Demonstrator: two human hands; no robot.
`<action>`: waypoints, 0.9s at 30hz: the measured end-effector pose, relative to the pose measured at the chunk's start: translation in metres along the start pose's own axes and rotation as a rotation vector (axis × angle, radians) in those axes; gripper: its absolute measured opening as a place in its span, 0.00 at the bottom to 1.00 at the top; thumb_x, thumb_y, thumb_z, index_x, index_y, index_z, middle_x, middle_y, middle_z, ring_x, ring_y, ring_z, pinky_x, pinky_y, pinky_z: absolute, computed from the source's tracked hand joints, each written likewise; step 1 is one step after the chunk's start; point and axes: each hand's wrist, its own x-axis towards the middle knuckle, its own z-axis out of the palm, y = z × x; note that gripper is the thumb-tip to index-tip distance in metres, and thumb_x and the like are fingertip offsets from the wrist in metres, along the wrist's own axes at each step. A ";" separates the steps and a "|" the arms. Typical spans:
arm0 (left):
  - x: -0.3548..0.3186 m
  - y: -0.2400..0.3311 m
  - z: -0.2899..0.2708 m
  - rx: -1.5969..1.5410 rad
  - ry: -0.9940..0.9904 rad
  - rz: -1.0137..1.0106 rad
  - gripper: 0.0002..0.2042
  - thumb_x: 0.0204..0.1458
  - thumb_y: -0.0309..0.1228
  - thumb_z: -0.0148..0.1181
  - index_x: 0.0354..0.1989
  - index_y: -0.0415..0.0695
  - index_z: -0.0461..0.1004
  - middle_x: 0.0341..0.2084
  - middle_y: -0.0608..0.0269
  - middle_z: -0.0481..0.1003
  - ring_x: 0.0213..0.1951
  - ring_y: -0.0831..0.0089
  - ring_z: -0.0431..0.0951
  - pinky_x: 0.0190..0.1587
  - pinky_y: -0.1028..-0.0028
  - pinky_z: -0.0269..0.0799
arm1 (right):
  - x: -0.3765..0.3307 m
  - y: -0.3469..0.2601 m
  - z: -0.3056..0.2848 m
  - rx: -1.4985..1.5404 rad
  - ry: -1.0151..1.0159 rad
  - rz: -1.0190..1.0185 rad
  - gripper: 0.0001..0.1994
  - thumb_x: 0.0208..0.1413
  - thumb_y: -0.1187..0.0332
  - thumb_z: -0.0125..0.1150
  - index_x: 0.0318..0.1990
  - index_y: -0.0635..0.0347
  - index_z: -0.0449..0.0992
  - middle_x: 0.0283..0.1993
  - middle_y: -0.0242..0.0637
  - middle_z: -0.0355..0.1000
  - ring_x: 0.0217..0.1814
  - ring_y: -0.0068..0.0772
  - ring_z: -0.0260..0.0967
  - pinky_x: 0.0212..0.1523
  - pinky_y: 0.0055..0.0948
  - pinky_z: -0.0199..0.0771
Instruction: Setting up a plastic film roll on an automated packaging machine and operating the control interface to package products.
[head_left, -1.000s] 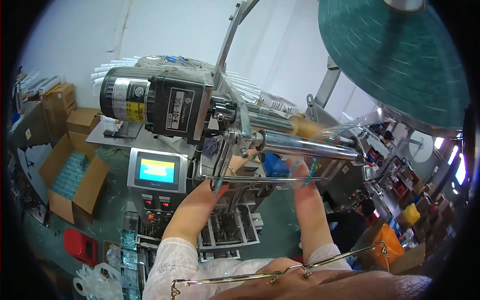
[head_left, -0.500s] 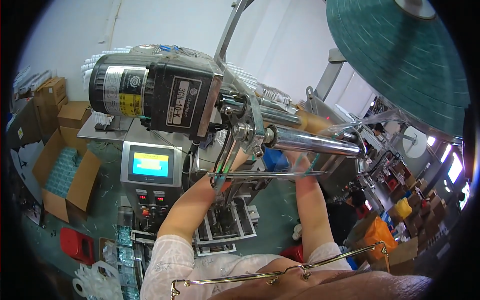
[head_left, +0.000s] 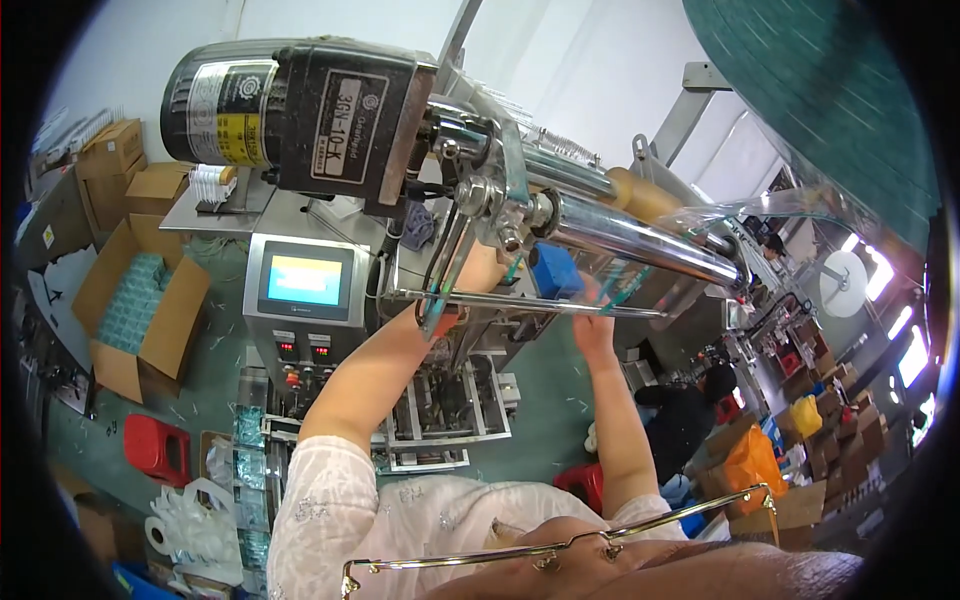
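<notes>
The fingers of the right hand (head_left: 592, 302) are beside the thin steel bar (head_left: 530, 301), with the green-marked clear film (head_left: 780, 204) passing close by; whether they grasp it or merely rest near it, I cannot tell. The left hand (head_left: 485, 268) reaches in below the roller bracket (head_left: 513, 168), its fingers mostly hidden, so their state cannot be told either. From the large green roll (head_left: 830, 90), up and to the right of the right fingers, the film comes to the shiny roller (head_left: 640, 238) above them. The step looks like guiding film through the rollers: best to spread it flat, draw with light, matched tension, smooth creases ahead of the bar, and hold all fingertips well clear of the roller
</notes>
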 end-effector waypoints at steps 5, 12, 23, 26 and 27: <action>-0.003 0.005 0.001 0.119 -0.045 0.009 0.08 0.30 0.35 0.63 0.20 0.48 0.74 0.21 0.59 0.74 0.29 0.61 0.75 0.33 0.63 0.65 | 0.011 -0.018 -0.009 -0.142 -0.129 -0.036 0.16 0.46 0.76 0.48 0.45 0.62 0.67 0.32 0.37 0.68 0.33 0.36 0.64 0.37 0.29 0.64; -0.002 -0.002 0.000 0.114 -0.092 0.005 0.10 0.28 0.34 0.65 0.19 0.45 0.73 0.21 0.59 0.74 0.30 0.61 0.75 0.32 0.63 0.66 | 0.004 0.025 0.012 -0.392 -0.532 -0.196 0.20 0.44 0.61 0.53 0.48 0.52 0.68 0.52 0.50 0.61 0.55 0.49 0.57 0.58 0.47 0.49; 0.000 -0.006 0.000 0.080 -0.160 -0.067 0.10 0.30 0.35 0.62 0.22 0.44 0.74 0.23 0.56 0.74 0.32 0.60 0.74 0.33 0.64 0.68 | 0.040 -0.008 0.015 0.075 -0.739 -0.292 0.22 0.49 0.66 0.47 0.53 0.57 0.62 0.55 0.37 0.61 0.54 0.28 0.59 0.52 0.29 0.61; 0.001 -0.007 0.001 0.050 -0.175 -0.053 0.11 0.31 0.36 0.63 0.23 0.43 0.74 0.24 0.56 0.74 0.32 0.59 0.75 0.34 0.65 0.68 | 0.041 -0.019 0.010 -0.019 -0.775 -0.253 0.21 0.50 0.68 0.43 0.54 0.56 0.62 0.54 0.36 0.63 0.55 0.28 0.59 0.52 0.29 0.60; 0.002 -0.008 0.002 0.049 -0.183 -0.042 0.13 0.31 0.37 0.63 0.24 0.43 0.74 0.24 0.56 0.75 0.32 0.59 0.75 0.34 0.66 0.69 | 0.040 -0.019 0.009 -0.105 -0.798 -0.250 0.21 0.50 0.69 0.42 0.54 0.56 0.62 0.53 0.37 0.64 0.55 0.29 0.59 0.53 0.29 0.59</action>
